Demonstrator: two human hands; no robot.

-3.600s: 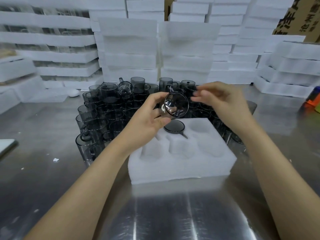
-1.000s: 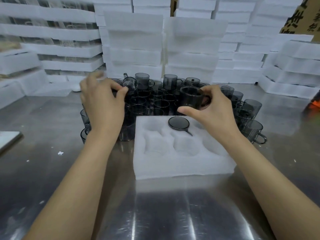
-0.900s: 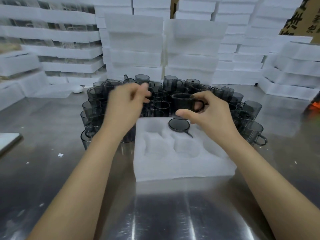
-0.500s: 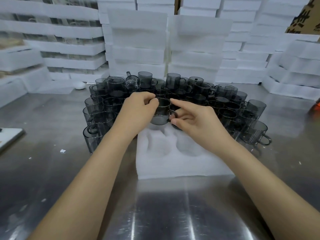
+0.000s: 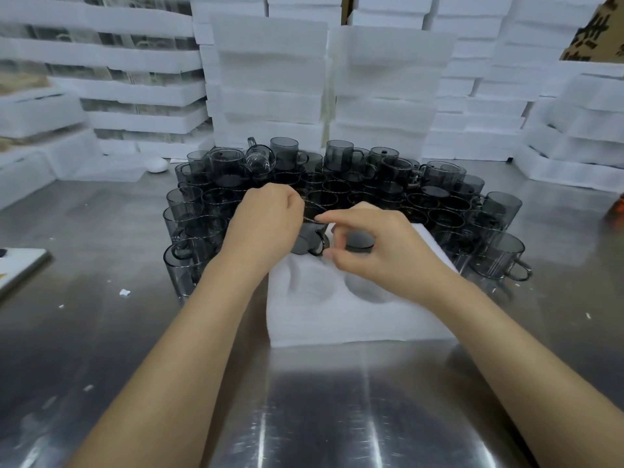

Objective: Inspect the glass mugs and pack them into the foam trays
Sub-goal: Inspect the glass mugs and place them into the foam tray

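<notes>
Both hands have come lower since half a second ago, bringing the held smoky grey glass mug (image 5: 309, 239) down to the far left of the white foam tray (image 5: 354, 319), where it now sits tilted, its handle turned toward the person. Whether it rests in a pocket yet cannot be told.

At nine o'clock on the brushed steel tabletop (image 5: 101, 282) lies the corner of a flat white board (image 5: 20, 268), with small white foam crumbs (image 5: 125, 292) nearer the centre. The left hand (image 5: 266, 224) is curled over the mug's rim from the left, gripping it. The right hand (image 5: 374, 244) meets it from the right, forefinger and thumb bent in a pinch at the rim and handle, so both hands hold the same mug.

Just right of the held mug, partly hidden by the right hand, a second grey mug (image 5: 359, 243) stands sunk in a far pocket of the tray. From ten o'clock round to two o'clock a crowd of loose grey glass mugs (image 5: 439, 204) rings the tray's far side, touching one another, some stacked. Behind them at twelve o'clock rise stacks of white foam trays (image 5: 324, 82), and at two o'clock a brown cardboard box (image 5: 597, 32) shows its corner.
</notes>
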